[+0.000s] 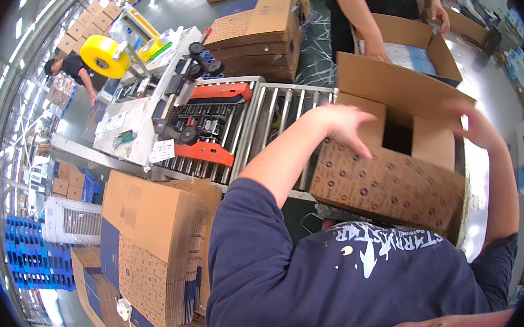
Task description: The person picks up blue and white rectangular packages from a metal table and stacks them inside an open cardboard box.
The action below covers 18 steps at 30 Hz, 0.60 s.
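Note:
In front of my body is a brown cardboard carton [394, 183] with a printed pattern on its near panel. Its two end flaps are folded inward, leaving a dark gap between them, and the far flap [404, 82] stands up. My left hand [345, 126] is over the carton's left end, fingers spread and nothing in them. Over the right end hovers my right hand [475, 125], somewhat blurred, with its thumb and fingers apart and nothing seen in it. Whether either hand touches the cardboard I cannot tell.
A roller conveyor [283, 115] runs left to a tape-sealing machine [199, 122] with a yellow tape roll [105, 56]. Flattened cartons [150, 235] are stacked at left, more [257, 33] behind. Across, a co-worker's hand [377, 50] reaches into an open box [411, 57].

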Tool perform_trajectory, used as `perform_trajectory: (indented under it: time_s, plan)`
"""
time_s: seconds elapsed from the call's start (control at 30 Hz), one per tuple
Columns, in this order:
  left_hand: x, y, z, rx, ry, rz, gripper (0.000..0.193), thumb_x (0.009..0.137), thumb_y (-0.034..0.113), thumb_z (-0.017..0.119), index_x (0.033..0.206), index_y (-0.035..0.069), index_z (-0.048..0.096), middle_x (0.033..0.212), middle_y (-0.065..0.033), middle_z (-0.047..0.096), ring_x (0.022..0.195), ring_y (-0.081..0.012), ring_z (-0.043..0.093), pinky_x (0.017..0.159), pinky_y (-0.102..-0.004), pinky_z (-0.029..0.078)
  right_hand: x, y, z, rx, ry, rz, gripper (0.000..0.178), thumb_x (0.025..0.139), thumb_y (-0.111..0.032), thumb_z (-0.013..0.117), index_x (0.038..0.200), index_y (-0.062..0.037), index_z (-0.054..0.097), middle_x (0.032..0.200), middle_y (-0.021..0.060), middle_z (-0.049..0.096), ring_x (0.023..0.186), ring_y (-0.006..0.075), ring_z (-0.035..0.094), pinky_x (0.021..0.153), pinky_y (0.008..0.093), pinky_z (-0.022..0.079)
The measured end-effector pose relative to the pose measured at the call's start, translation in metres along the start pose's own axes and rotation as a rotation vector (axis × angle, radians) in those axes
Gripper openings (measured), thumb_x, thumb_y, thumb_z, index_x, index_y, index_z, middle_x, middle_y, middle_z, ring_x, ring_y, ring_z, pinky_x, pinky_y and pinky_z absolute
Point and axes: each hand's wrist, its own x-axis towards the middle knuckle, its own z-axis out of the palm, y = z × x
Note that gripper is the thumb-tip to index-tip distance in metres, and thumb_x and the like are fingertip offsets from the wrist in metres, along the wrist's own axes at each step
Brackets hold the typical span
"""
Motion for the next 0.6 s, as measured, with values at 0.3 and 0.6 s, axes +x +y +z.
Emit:
perform_trajectory:
  time_s: [0.3, 0.6]
  plan:
    - [-0.039, -0.046, 0.141, -1.025, 0.84, -0.368, 0.078, 0.067, 0.008, 0.077, 0.134, -0.002, 0.038, 0.132, -0.0145, 0.049, 0.122, -0.0275, 0.048, 0.106, -0.0385, 0.035, -0.013, -0.046, 0.046, -0.325, -0.164, 0.094, 0.055, 0.08, -0.042, 0.064, 0.121, -0.0057, 0.055, 0.114, 0.0176, 0.059, 0.114, 0.0317, 0.053, 0.094, 0.0437, 0.043]
    - [0.045, -0.06, 0.291, -1.74, 0.509, -0.624, 0.057, 0.087, 0.049, 0.058, 0.122, 0.004, 0.055, 0.114, -0.0101, 0.058, 0.1, -0.0225, 0.054, 0.082, -0.039, 0.047, -0.138, 0.236, 0.097, 0.069, 0.283, 0.758, 0.059, 0.098, -0.049, 0.028, 0.146, -0.0161, 0.029, 0.155, 0.0065, 0.017, 0.144, 0.0268, 0.008, 0.115, 0.0489, 0.01]
